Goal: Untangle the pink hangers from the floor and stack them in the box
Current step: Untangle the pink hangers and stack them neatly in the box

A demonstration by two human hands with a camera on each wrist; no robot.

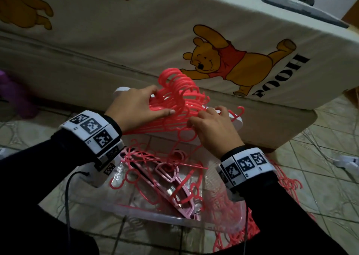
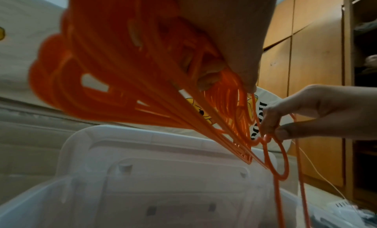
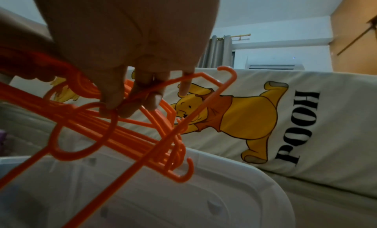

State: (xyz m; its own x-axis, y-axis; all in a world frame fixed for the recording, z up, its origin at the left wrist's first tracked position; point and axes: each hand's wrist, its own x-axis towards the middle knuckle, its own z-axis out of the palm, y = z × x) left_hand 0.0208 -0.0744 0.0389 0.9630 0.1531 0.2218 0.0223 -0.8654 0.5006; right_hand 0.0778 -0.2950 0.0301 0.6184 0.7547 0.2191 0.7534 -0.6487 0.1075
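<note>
1. Left hand, centre of the head view: fingers and thumb curled round a thick bundle of coral-pink thin plastic hangers, held above the far end of the box. Hooks fan up toward the bed. In the left wrist view the same bundle streams down from the gripping palm.
2. Right hand, just right of centre: fingertips pinching thin rods at the bundle's right edge. The right wrist view shows the fingers closed on several crossing rods, with a single coral-pink hanger with a round loop hanging below them.
3. Clear plastic storage box, lower centre of the head view, on the tiled floor. Inside: loose coral-pink hangers and paler pink ones lying crossed, not aligned.
4. White plastic lid, standing behind the box, against the bed.
5. More coral-pink hangers on the floor, right of the box, partly hidden by the right sleeve.
6. Bed with cream sheet printed with a yellow bear in a red shirt, filling the upper frame.
7. Both wrists wear white bands with black square markers.
</note>
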